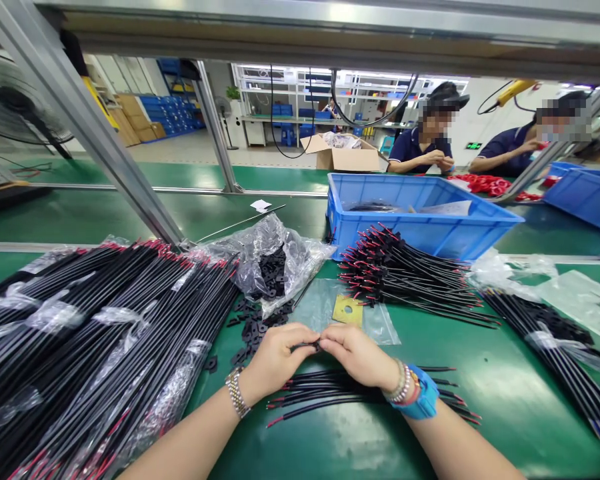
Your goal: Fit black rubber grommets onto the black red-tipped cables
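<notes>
Fingertips of my left hand [279, 353] and my right hand [359, 355] meet over the green bench, pinching a small black part [316, 345] between them. The fingers cover most of it, so its full shape is hidden. Below my hands lie several loose black cables [325, 398] with red wire ends, side by side. Just left of my left hand, flat black plastic pieces [253, 331] spill from an open clear plastic bag [300, 250]. Beyond my fingers, a yellow square card with a hole [341, 311] rests on a flat clear bag [316, 300].
Bundled black cables [105, 333] cover the left side. A pile of cables with black pieces near their red ends [415, 280] lies before a blue bin [420, 230]. Another tied bundle [555, 360] is at right. A metal post [105, 147] slants at left. Two co-workers [420, 147] sit opposite.
</notes>
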Available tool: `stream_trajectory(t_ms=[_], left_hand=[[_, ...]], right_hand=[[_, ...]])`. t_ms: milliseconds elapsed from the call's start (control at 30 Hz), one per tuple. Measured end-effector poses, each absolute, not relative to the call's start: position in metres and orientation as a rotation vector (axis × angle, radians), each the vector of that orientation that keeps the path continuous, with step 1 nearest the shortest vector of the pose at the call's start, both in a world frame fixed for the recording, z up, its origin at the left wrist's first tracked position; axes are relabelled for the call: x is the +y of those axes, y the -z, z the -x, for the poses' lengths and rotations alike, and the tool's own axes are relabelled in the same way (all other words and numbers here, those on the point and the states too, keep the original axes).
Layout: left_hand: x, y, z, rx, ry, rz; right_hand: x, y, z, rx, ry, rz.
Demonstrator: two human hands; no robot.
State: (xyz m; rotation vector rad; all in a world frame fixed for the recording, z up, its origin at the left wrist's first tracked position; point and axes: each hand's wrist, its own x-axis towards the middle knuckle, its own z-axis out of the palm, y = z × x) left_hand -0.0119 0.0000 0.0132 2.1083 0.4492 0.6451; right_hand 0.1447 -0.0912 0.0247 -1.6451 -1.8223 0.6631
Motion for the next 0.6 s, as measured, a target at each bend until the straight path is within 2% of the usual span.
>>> stream_trajectory(t_ms=[300,600], left_hand=[[0.004,-0.015,0.011,0.574,-0.528,-1.882],[0.008,-0.021,0.014,0.599,-0.501,-1.583]], right_hand=[[-0.093,-0.028,-0.147,-1.807,-0.635,1.599],[-0.094,-0.027,-0.151,-1.775,-0.449,1.593]])
